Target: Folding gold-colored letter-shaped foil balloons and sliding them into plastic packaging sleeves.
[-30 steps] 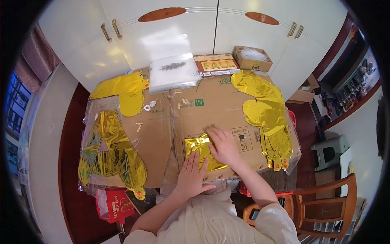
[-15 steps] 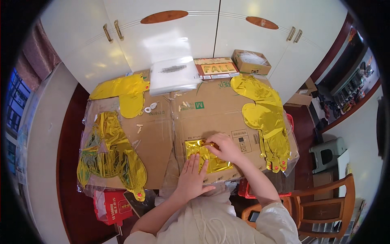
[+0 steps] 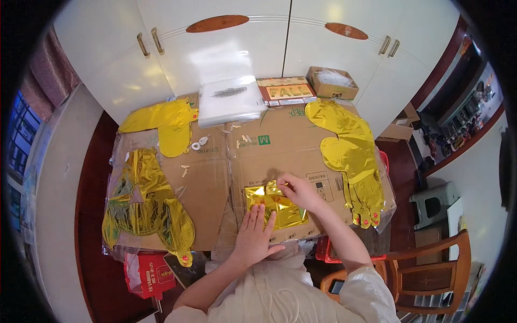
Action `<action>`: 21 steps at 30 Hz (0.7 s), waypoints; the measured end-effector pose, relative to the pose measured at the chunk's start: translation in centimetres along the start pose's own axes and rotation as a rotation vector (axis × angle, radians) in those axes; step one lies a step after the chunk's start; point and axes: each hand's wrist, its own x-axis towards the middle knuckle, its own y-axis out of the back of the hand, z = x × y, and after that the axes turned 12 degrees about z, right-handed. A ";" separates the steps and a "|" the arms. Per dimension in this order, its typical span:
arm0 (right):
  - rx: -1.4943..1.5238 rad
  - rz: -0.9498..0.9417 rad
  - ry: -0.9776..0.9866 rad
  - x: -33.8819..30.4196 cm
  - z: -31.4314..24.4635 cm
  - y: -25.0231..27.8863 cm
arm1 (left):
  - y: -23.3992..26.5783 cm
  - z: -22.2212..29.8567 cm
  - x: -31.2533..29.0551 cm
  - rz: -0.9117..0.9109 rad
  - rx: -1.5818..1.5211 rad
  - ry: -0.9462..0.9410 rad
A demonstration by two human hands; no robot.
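Observation:
A folded gold foil balloon (image 3: 291, 216) lies on the cardboard near the table's front edge. My left hand (image 3: 255, 237) rests flat on its left part, with fingers stretched out. At the balloon's far edge, my right hand (image 3: 298, 191) is closed in a pinch on a small raised flap of the foil. The fingertips partly hide that flap. Flat gold foil balloons (image 3: 355, 156) lie in a stack to the right. More lie at the left, some at the near left (image 3: 146, 196) and others at the far left (image 3: 161, 119).
Flattened cardboard (image 3: 280, 156) covers the table. Behind are a stack of clear plastic bags (image 3: 229, 105), a printed packet (image 3: 285, 91) and a small open carton (image 3: 333, 83). White tape rings (image 3: 199, 143) and small pale strips lie mid-table. A wooden chair (image 3: 431, 274) stands at right.
My right hand has lifted slightly and drawn a small foil flap up at the balloon's far edge. My left hand stays in place.

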 end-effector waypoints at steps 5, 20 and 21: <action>0.033 -0.192 -0.176 0.2 1.0 0.2 | -0.1 0.0 0.0 -0.008 0.009 0.000; -0.290 -0.257 0.022 -0.3 -1.1 0.6 | -0.3 0.0 0.0 -0.038 0.013 0.011; -0.330 -0.247 0.047 -0.5 -1.4 0.7 | -0.3 0.0 0.0 -0.034 0.013 0.010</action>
